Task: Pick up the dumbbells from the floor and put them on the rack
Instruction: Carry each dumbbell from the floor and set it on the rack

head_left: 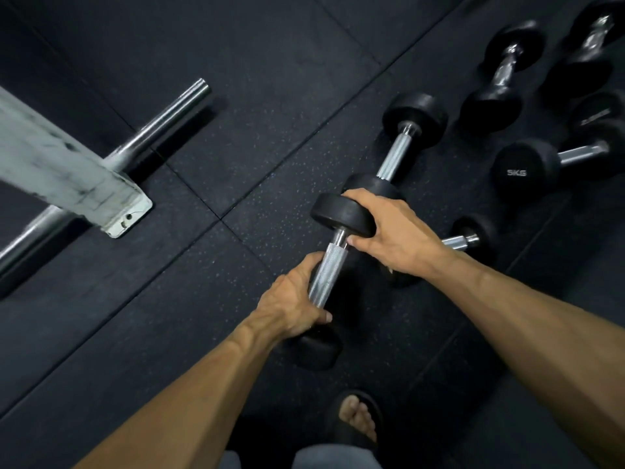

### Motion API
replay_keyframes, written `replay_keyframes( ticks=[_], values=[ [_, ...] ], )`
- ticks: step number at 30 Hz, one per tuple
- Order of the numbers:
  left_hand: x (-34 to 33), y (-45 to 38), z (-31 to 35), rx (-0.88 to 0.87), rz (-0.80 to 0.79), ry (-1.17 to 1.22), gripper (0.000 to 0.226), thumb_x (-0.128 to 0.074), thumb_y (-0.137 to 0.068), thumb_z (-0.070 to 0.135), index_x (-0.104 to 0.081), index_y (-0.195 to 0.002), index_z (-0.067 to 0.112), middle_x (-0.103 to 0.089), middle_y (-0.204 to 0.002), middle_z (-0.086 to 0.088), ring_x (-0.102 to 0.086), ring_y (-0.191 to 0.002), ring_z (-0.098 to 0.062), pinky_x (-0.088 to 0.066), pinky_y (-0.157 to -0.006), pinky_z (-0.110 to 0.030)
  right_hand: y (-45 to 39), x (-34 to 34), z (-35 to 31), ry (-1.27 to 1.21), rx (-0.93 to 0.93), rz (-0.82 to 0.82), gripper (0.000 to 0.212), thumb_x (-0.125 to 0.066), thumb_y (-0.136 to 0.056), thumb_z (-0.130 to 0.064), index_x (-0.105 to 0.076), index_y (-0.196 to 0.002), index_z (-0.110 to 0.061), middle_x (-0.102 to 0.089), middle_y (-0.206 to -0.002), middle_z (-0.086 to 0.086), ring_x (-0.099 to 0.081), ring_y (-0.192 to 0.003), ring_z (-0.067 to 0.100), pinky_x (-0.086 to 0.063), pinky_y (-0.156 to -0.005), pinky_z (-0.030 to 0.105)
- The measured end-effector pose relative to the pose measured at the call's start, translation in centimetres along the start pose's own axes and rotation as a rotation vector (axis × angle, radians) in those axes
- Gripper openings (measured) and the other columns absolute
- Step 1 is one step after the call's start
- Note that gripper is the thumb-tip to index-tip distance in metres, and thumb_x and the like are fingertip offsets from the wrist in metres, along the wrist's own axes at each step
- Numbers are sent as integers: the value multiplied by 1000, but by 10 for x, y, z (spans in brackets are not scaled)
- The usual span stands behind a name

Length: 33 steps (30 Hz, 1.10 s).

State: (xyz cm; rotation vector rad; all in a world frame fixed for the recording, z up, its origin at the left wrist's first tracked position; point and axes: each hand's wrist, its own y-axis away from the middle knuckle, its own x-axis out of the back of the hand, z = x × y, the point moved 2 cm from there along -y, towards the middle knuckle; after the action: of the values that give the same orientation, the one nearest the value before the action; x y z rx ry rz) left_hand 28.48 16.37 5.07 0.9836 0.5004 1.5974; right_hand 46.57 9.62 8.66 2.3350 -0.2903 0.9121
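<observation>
A black dumbbell with a knurled steel handle (327, 272) is lifted above the dark floor. My left hand (293, 299) is closed around the lower part of its handle. My right hand (392, 231) grips the rim of its upper black head (338, 213). Its lower head (318, 346) shows below my left wrist. A second dumbbell (397, 154) lies on the floor just beyond. Another dumbbell (463, 240) lies partly hidden under my right hand. The rack is not in view.
More black dumbbells lie at the right: one marked 5KG (527, 167) and others (504, 72) farther back. A white bench leg (67, 170) on a chrome crossbar (159, 126) stands at the left. My sandalled foot (358, 421) is at the bottom.
</observation>
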Motion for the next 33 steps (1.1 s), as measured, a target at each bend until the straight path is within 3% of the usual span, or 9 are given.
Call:
replay_keyframes(
  ticks=[15, 22, 27, 33],
  values=[
    [91, 200, 233, -319, 24, -172, 99, -82, -67, 23, -22, -143, 47, -59, -98, 6, -60, -97, -21, -51, -93, -43, 183, 256, -140, 46, -8, 335, 59, -71, -82, -25, -42, -131, -40, -66, -107, 0, -63, -101, 25, -50, -93, 45],
    [116, 308, 362, -582, 9, -263, 97, -79, -53, 34, -23, -127, 60, -61, -104, 5, -60, -99, -22, -52, -91, -44, 317, 385, -213, 129, -75, 566, 55, -70, -82, -22, -46, -130, -33, -67, -105, -1, -62, -100, 24, -48, -93, 46],
    [110, 391, 448, -770, -40, -349, 100, -84, -62, 22, -26, -138, 54, -59, -93, 9, -62, -91, -20, -54, -89, -44, 427, 453, -252, 170, -163, 752, 55, -70, -82, -19, -47, -129, -33, -68, -103, -4, -63, -99, 25, -47, -94, 43],
    [50, 469, 539, -990, -147, -500, 99, -86, -63, 21, -29, -137, 53, -62, -108, 11, -61, -96, -15, -53, -90, -39, 567, 496, -244, 130, -311, 943, 57, -73, -79, -22, -44, -126, -39, -69, -103, -4, -65, -97, 25, -50, -93, 45]
  ],
)
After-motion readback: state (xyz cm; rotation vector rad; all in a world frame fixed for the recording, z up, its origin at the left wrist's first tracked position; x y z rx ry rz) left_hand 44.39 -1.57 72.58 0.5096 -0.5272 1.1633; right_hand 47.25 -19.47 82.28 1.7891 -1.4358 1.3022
